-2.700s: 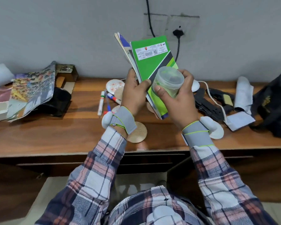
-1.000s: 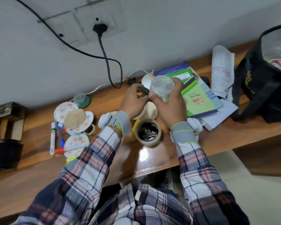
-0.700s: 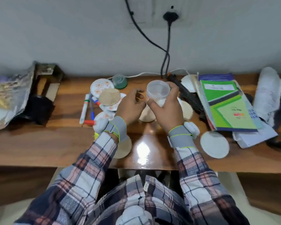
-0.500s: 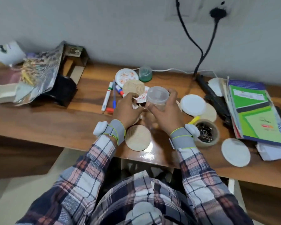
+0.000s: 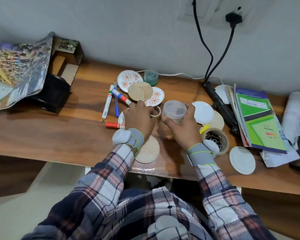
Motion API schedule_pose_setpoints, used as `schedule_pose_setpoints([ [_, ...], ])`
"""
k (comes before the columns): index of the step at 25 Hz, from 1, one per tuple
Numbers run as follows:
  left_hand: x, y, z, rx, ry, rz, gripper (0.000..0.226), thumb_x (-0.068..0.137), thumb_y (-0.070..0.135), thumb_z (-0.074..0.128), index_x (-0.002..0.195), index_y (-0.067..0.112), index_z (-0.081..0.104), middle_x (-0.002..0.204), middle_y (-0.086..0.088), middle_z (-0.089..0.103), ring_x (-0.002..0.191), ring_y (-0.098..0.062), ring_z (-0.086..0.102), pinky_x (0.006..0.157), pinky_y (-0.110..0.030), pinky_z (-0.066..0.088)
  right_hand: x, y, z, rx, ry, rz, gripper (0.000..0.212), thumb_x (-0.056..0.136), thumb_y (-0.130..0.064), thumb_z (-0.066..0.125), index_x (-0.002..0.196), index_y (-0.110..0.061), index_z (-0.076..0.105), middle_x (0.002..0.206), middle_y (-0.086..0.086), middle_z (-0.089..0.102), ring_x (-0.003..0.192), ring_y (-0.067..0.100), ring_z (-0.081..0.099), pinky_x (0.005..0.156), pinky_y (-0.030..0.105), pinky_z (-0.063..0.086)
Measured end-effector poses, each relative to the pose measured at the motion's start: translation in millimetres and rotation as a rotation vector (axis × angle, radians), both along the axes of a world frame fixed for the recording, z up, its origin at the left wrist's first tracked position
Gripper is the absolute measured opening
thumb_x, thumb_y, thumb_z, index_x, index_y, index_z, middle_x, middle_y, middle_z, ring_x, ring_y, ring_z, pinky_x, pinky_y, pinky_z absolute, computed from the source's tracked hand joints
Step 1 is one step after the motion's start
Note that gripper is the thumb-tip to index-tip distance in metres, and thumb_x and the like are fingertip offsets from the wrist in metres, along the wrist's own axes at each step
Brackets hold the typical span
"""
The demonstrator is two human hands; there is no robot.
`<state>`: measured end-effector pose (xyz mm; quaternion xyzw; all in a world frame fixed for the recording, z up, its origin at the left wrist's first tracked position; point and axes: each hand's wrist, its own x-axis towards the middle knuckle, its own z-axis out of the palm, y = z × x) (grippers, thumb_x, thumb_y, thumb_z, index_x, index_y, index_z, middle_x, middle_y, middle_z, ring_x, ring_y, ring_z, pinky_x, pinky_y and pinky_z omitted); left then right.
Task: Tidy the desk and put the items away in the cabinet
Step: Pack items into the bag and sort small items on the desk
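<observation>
Coasters (image 5: 140,91), markers (image 5: 107,101) and a clip-filled tape roll (image 5: 216,138) ring the jar (image 5: 174,110).

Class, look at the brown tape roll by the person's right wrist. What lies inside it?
Black binder clips fill the tape roll. The white wrist device covers its near-left part, so whatever lies there or beneath the clips cannot be seen.
</observation>
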<state>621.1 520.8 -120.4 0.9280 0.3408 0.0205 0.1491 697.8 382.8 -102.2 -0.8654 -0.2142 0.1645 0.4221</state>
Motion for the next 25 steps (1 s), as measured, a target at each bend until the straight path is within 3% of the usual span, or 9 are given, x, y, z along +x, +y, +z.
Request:
schedule_pose_setpoints([
  [6,4,0,10,-0.133,-0.088,-0.066,0.017,0.088,0.039,0.061,0.102,0.032,0.068,0.111,-0.003,0.056,0.11,-0.032,0.049,0.087,-0.042,0.039,7,10,6,0.06,-0.005,0.023,0.074,0.077,-0.039,0.08,0.132,-0.023,0.033,0.123,0.0,0.059,0.107,0.022,0.06,0.087,0.029,0.045],
  [11,11,1,29,-0.356,-0.26,-0.123,0.014,0.088,0.03,0.065,0.101,0.027,0.068,0.106,-0.001,0.054,0.098,-0.026,0.059,0.084,-0.041,0.047,21,9,21,0.148,-0.031,-0.015,0.073,0.077,-0.043,0.079,0.132,-0.021,0.035,0.122,-0.005,0.057,0.109,0.02,0.059,0.094,0.036,0.047],
  [17,50,-20,50,-0.348,-0.314,-0.244,0.013,0.093,0.027,0.058,0.106,0.023,0.06,0.115,-0.004,0.05,0.093,-0.031,0.06,0.081,-0.039,0.047,38,-29,41,0.227,-0.103,-0.202,0.067,0.076,-0.045,0.078,0.125,-0.027,0.035,0.111,-0.022,0.055,0.106,0.011,0.058,0.095,0.038,0.048],
  [22,101,-73,68,-0.362,-0.346,-0.467,0.014,0.095,0.026,0.055,0.107,0.018,0.057,0.117,-0.006,0.051,0.097,-0.033,0.057,0.081,-0.042,0.046,53,-90,56,0.21,-0.14,-0.403,0.076,0.073,-0.052,0.074,0.13,-0.026,0.032,0.12,-0.006,0.059,0.106,0.018,0.06,0.09,0.032,0.047],
  [25,140,-136,83,-0.357,-0.331,-0.665,0.015,0.095,0.023,0.054,0.108,0.016,0.056,0.12,-0.008,0.054,0.102,-0.034,0.056,0.082,-0.04,0.044,64,-150,60,0.238,-0.183,-0.596,0.075,0.076,-0.04,0.078,0.132,-0.018,0.034,0.122,-0.002,0.058,0.11,0.023,0.06,0.096,0.037,0.047],
])
